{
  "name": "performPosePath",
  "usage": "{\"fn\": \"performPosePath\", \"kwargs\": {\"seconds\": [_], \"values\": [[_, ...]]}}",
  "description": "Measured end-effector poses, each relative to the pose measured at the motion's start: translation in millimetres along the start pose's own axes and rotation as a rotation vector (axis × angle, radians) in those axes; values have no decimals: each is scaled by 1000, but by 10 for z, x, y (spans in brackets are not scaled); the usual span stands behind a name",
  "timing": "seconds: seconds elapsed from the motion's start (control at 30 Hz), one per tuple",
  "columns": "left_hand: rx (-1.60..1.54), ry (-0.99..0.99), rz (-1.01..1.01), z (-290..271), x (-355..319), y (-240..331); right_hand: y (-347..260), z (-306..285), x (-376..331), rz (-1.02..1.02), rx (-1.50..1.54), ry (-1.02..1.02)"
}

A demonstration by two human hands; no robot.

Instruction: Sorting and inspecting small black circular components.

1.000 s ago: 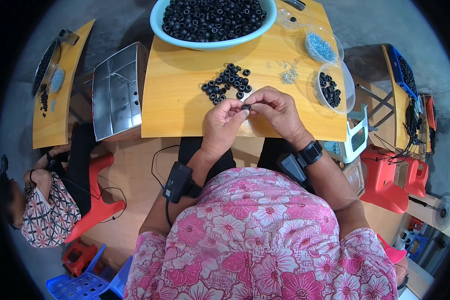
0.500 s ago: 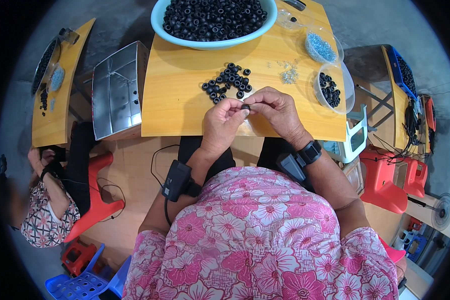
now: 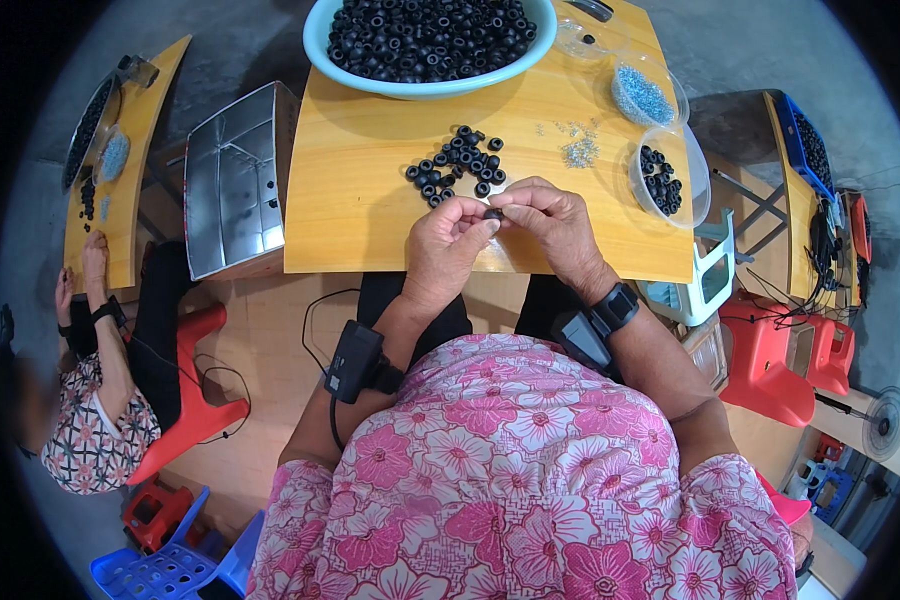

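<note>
Okay, we've got a black piece (image 3: 493, 214) pinched in the left hand (image 3: 442, 248), right hand (image 3: 558, 228) up against it (can't tell if gripping), near the loose pile (image 3: 460, 158).

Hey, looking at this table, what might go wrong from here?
The small black piece pinched in the left hand, with the right hand close beside it, might slip and roll off the table. The tiny clear beads lying loose could scatter if brushed.

Grey wall (image 3: 760, 50), tan floor (image 3: 265, 390) — red stools (image 3: 765, 370) at right; yellow table (image 3: 155, 115) at left, fan (image 3: 884, 424)
</note>
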State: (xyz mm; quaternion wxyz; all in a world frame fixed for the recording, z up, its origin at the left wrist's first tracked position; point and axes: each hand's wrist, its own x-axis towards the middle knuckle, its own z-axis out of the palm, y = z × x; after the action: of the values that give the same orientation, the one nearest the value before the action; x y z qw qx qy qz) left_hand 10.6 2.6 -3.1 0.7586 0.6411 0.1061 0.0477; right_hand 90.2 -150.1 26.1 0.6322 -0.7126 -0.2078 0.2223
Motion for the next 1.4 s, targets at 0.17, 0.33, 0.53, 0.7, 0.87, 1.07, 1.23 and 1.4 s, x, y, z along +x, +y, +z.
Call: {"fn": "performPosePath", "kwargs": {"seconds": [0.17, 0.33, 0.53, 0.7, 0.87, 1.07, 1.23, 1.4], "values": [[-31, -18, 17, -12, 10, -34, 1, -11, 8, 24, 18, -27], [-115, -41, -4, -12, -2, 16, 26, 28, -5, 64, 150, -35], [-113, -42, -12, -7, -25, 49, 26, 22, -6, 242, 403, -47], [-71, -54, 13, -18, -46, 39, 17, 13, -13, 295, 515, -64], [-36, -59, 7, -21, -40, 22, -4, 18, -36, 281, 494, -48], [-17, -68, -8, -33, -44, 37, -104, 10, -14, 292, 438, -37], [-63, -63, -4, -12, -45, 68, -72, 10, -11, 305, 302, -32], [-74, -63, 5, -44, -34, 30, -45, 70, -46, 241, 275, -3]]}}
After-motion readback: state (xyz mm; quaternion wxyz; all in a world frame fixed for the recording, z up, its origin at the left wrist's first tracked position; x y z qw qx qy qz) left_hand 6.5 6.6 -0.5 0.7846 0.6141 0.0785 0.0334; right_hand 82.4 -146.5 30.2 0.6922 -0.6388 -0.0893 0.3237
